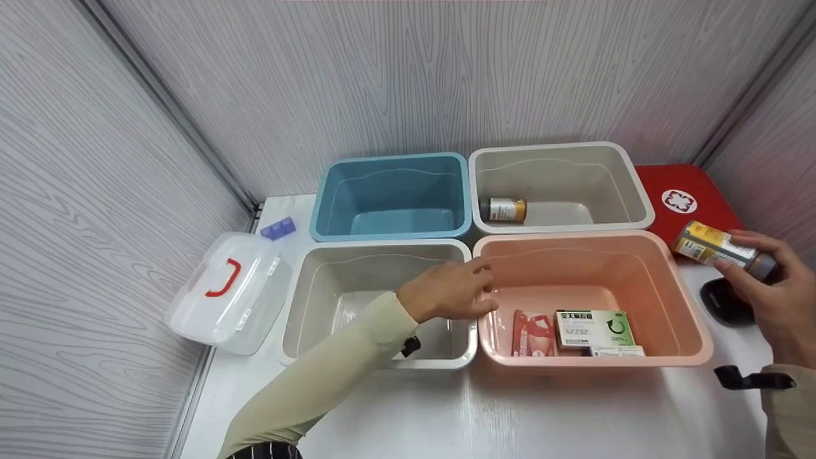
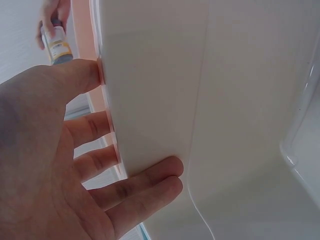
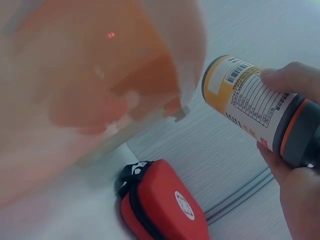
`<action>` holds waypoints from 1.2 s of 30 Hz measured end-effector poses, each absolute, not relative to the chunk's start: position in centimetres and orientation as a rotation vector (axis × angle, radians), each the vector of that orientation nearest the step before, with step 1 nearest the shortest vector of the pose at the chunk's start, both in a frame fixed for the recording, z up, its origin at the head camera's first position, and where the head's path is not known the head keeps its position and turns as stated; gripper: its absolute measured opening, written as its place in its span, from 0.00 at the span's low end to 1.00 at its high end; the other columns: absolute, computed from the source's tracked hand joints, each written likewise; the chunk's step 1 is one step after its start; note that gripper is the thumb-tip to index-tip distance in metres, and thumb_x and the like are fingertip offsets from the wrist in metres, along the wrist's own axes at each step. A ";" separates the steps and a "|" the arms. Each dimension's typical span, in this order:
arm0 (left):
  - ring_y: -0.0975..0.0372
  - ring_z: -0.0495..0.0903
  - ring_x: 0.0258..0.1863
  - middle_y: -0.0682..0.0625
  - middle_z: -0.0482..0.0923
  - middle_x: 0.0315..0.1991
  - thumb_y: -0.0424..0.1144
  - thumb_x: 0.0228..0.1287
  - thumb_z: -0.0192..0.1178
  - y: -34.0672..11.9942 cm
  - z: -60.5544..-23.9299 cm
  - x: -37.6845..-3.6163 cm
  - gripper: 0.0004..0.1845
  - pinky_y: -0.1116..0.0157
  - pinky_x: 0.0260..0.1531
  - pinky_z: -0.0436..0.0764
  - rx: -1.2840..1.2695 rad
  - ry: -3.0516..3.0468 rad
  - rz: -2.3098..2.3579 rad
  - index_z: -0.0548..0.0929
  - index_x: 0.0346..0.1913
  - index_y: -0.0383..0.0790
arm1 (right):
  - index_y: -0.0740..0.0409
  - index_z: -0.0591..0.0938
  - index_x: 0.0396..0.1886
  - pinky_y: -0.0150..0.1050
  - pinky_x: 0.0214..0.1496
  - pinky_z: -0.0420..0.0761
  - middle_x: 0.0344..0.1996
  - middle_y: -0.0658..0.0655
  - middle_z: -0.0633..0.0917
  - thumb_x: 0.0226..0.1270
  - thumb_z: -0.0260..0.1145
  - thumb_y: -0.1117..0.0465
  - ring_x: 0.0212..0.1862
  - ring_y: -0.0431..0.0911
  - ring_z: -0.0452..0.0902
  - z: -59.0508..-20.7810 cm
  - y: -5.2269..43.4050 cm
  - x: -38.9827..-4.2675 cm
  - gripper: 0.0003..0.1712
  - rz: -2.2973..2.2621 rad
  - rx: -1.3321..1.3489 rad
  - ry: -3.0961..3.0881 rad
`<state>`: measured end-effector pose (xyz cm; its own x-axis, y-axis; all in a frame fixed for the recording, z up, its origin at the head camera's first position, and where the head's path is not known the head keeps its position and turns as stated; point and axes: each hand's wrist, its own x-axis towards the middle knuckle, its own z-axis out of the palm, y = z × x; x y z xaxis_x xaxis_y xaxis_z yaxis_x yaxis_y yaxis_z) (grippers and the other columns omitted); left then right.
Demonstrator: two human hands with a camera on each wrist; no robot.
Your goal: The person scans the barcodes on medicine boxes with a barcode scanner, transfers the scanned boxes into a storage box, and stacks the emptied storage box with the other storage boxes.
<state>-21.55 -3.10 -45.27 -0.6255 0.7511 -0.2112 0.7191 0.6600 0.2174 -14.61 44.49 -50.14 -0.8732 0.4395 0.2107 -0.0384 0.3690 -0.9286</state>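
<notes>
My right hand [image 1: 774,280] grips a pill bottle [image 3: 245,102] with a grey cap and a yellow-and-white label, to the right of the pink bin [image 1: 692,319]. The bottle is tilted, held up outside the bin's right rim. My left hand [image 1: 449,287] rests at the adjoining rims of the front grey bin [image 1: 298,299] and the pink bin. In the left wrist view its fingers [image 2: 145,192] are loosely extended, two of them reaching over the grey bin's wall. Inside the pink bin lie a green-and-white medicine box [image 1: 590,328], a red-and-pink packet [image 1: 532,335] and a smaller white box [image 1: 617,351].
A similar bottle [image 1: 507,210] lies in the back grey bin [image 1: 644,204]. Left of that stands a blue bin [image 1: 319,210]. A clear box with a red handle [image 1: 223,287] and a purple pill case [image 1: 278,228] sit far left. At right are a red first-aid case [image 1: 688,185] and a black rounded object [image 1: 723,303].
</notes>
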 end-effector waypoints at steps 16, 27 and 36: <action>0.51 0.84 0.54 0.47 0.71 0.78 0.56 0.80 0.54 -3.2 -45.2 -21.6 0.23 0.53 0.59 0.85 1.172 2.586 0.206 0.83 0.64 0.46 | 0.75 0.85 0.54 0.22 0.65 0.72 0.68 0.42 0.80 0.71 0.73 0.72 0.71 0.41 0.68 -51.7 44.3 -13.9 0.15 1.405 -0.295 -2.171; 0.51 0.85 0.58 0.48 0.73 0.75 0.57 0.80 0.55 -3.2 -45.3 -21.6 0.22 0.54 0.62 0.85 1.182 2.601 0.191 0.84 0.62 0.46 | 0.71 0.85 0.57 0.22 0.41 0.81 0.63 0.51 0.82 0.73 0.72 0.71 0.47 0.40 0.76 -54.1 45.3 -13.7 0.15 1.871 -0.389 -1.692; 0.50 0.84 0.60 0.48 0.72 0.77 0.57 0.80 0.54 -3.2 -45.4 -21.7 0.23 0.54 0.64 0.84 1.173 2.594 0.189 0.84 0.63 0.46 | 0.52 0.77 0.76 0.26 0.46 0.88 0.62 0.44 0.70 0.68 0.74 0.76 0.60 0.42 0.71 -56.1 45.0 -12.1 0.39 2.218 -0.702 -1.495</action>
<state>-21.67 -3.21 -45.37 -0.6278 0.7509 -0.2048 0.7132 0.6604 0.2350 -12.14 45.00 -56.11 -0.8059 0.5594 -0.1942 -0.0299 -0.3659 -0.9302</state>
